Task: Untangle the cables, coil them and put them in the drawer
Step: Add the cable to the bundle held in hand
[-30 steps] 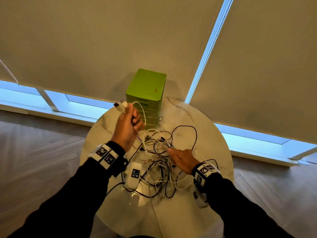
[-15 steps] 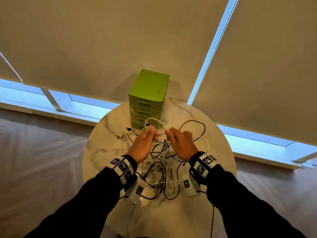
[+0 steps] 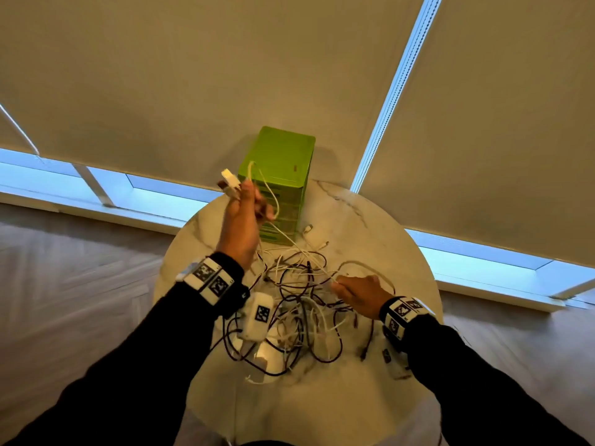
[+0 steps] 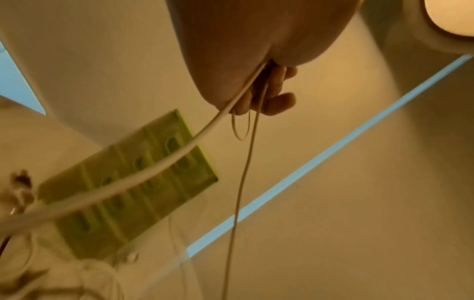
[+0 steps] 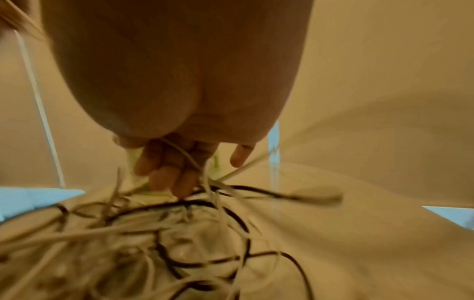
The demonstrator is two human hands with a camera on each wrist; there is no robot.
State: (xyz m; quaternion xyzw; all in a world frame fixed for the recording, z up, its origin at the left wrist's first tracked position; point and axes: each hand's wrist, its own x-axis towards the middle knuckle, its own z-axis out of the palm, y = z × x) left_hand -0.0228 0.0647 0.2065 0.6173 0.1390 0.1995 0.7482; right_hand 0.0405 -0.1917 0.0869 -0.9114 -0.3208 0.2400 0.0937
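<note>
A tangle of white and black cables (image 3: 299, 304) lies in the middle of the round marble table (image 3: 370, 226). My left hand (image 3: 246, 214) is raised above the table's far left, gripping a white cable (image 3: 273, 194) whose white plug (image 3: 229, 180) sticks out above the fist. In the left wrist view the cable (image 4: 179, 150) runs out of the curled fingers (image 4: 277, 101). My right hand (image 3: 357, 292) sits low at the right of the tangle, fingers (image 5: 164, 174) curled round a white strand (image 5: 187, 156). The green drawer unit (image 3: 283, 169) stands at the table's far edge, drawers closed.
Loose white plugs (image 3: 307, 228) lie just right of the drawer unit's base. Beige roller blinds (image 3: 193, 75) hang close behind the table, with window strips (image 3: 154, 197) below them. Bare marble shows at the near edge (image 3: 315, 407) and far right.
My left hand has risen from the tangle up and to the left with the white cable. My right hand has dropped back to the right side of the tangle.
</note>
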